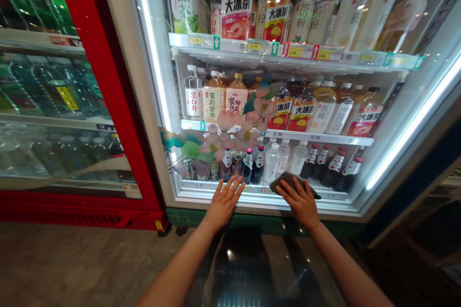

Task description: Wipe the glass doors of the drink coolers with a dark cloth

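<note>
My left hand (224, 205) lies with fingers spread against the lower part of the glass door of a lit drinks fridge (266, 204), holding nothing. To its right, my right hand (298, 201) presses a dark grey cloth (280, 183) to the same glass, fingers stretched over it. The cloth shows past the fingertips and by the knuckles; its part under the palm is hidden. Behind the glass, just above my hands, dark bottles with red caps (348, 175) and clear water bottles (271, 163) stand on the bottom shelf. A flower decal (230, 141) covers part of the door.
Upper shelves hold large tea bottles (236, 7) and smaller tea bottles (302, 108) above price strips (295, 52). A red-framed fridge (108, 81) with more bottles stands on the left. Below lies a brown floor (90, 268). A dark, shiny surface with reflections (248, 268) sits between my forearms.
</note>
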`<action>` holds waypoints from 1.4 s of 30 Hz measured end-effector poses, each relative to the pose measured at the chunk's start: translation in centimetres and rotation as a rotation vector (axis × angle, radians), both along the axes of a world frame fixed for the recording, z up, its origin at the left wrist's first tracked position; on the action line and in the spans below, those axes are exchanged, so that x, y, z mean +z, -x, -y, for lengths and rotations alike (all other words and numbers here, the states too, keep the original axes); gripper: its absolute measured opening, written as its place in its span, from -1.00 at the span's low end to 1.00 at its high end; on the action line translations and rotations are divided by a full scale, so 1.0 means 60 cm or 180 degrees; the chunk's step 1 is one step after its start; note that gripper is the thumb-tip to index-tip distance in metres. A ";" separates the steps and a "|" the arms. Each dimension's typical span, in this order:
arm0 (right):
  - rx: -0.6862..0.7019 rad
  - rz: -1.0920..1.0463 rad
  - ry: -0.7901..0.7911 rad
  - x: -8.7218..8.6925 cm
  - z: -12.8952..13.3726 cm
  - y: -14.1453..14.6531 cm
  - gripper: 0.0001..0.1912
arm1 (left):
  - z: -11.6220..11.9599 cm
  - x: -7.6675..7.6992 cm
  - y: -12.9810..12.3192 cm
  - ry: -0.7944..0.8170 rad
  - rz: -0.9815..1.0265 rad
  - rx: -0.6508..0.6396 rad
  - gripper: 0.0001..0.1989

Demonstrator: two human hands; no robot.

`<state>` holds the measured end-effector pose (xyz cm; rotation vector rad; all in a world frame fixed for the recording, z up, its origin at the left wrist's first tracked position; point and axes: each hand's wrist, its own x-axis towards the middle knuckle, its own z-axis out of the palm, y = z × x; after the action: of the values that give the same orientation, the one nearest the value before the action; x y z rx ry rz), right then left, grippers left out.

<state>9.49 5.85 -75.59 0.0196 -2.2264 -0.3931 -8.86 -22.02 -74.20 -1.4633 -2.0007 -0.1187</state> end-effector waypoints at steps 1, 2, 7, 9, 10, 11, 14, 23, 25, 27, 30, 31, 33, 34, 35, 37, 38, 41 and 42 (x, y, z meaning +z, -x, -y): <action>-0.0017 -0.0103 0.0050 0.013 -0.002 0.006 -0.39 | 0.005 0.001 0.001 -0.0008 0.0002 0.0015 -0.14; -0.0022 -0.0200 0.0090 0.030 0.003 0.018 -0.40 | 0.009 0.002 0.002 -0.0019 0.0004 0.0044 -0.14; 0.0151 -0.0088 0.0026 0.083 0.089 0.104 -0.37 | 0.021 0.004 0.002 -0.0065 0.0024 0.0221 -0.15; 0.0393 0.0227 -0.0172 0.071 0.114 0.113 -0.37 | 0.025 0.004 0.002 -0.0075 0.0038 0.0274 -0.14; 0.0508 0.0361 -0.0274 0.062 0.118 0.109 -0.38 | 0.028 0.004 0.003 -0.0090 0.0037 0.0303 -0.13; 0.0591 0.0461 -0.0350 0.051 0.116 0.101 -0.38 | 0.031 0.004 0.004 -0.0110 0.0029 0.0332 -0.13; 0.0599 0.0525 -0.0337 0.039 0.088 0.074 -0.36 | 0.044 0.003 0.009 -0.0172 0.0016 0.0417 -0.09; 0.0529 0.0113 -0.0207 0.104 0.160 0.158 -0.37 | 0.078 -0.016 0.025 -0.0302 0.0227 0.0818 -0.08; 0.0622 0.0248 -0.0264 0.085 0.175 0.157 -0.39 | 0.084 -0.021 0.026 -0.0295 0.0270 0.0896 -0.09; 0.0762 0.0466 -0.0293 0.064 0.172 0.140 -0.36 | 0.091 -0.024 0.026 -0.0281 0.0317 0.0934 -0.08; 0.0900 0.0606 -0.0309 0.059 0.153 0.122 -0.31 | 0.101 -0.023 0.029 -0.0278 0.0378 0.0984 -0.06; 0.0878 0.0552 -0.0286 0.066 0.152 0.124 -0.31 | 0.105 -0.022 0.031 -0.0281 0.0388 0.1005 -0.06; 0.0750 0.0357 -0.0168 0.086 0.166 0.145 -0.32 | 0.111 -0.021 0.034 -0.0300 0.0397 0.1065 -0.06; 0.0682 0.0255 -0.0088 0.095 0.181 0.160 -0.32 | 0.113 -0.020 0.035 -0.0314 0.0400 0.1097 -0.06; 0.0644 0.0184 -0.0018 0.102 0.200 0.176 -0.32 | 0.115 -0.021 0.036 -0.0326 0.0406 0.1131 -0.06; 0.0677 0.0174 0.0050 0.102 0.238 0.202 -0.33 | 0.118 -0.023 0.037 -0.0343 0.0429 0.1201 -0.06; 0.0737 0.0225 0.0037 0.096 0.253 0.210 -0.34 | 0.120 -0.024 0.038 -0.0350 0.0444 0.1229 -0.07; 0.0924 0.0435 -0.0126 0.065 0.266 0.205 -0.37 | 0.128 -0.026 0.039 -0.0400 0.0486 0.1298 -0.05; 0.0942 0.0485 -0.0174 0.055 0.260 0.198 -0.38 | 0.132 -0.026 0.041 -0.0417 0.0493 0.1312 -0.05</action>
<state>-2.41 -9.75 -72.27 0.4157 -2.3159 -0.2968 -11.29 -29.93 -75.73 -0.9620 -2.3294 -0.1860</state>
